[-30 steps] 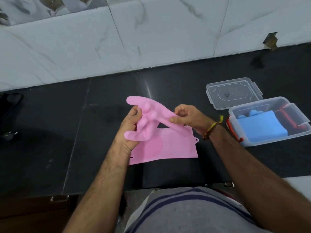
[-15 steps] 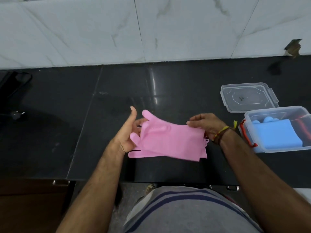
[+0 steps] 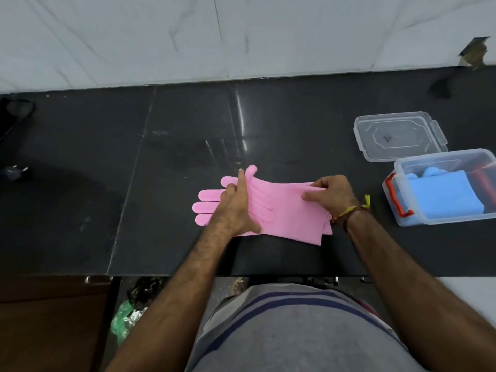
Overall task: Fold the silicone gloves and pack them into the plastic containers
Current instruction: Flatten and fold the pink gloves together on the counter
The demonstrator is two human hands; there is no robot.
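Two pink silicone gloves lie stacked flat on the black counter, fingers pointing left and cuffs to the right. My left hand presses down on the finger part with the index finger stretched out. My right hand pinches the cuff end, thumb on top and fingers curled over the far edge. To the right stands a clear plastic container with red clasps, holding a folded blue glove. Its clear lid lies flat just behind it.
A white marble-tile wall closes off the back of the counter. A black plug and a dark object sit at the far left. The counter's front edge runs just before my torso; a green bag lies on the floor below.
The upper glove, held up and bent a second ago, has been laid flat over the lower one. My left hand has moved on top of the fingers; my right stays at the cuffs.
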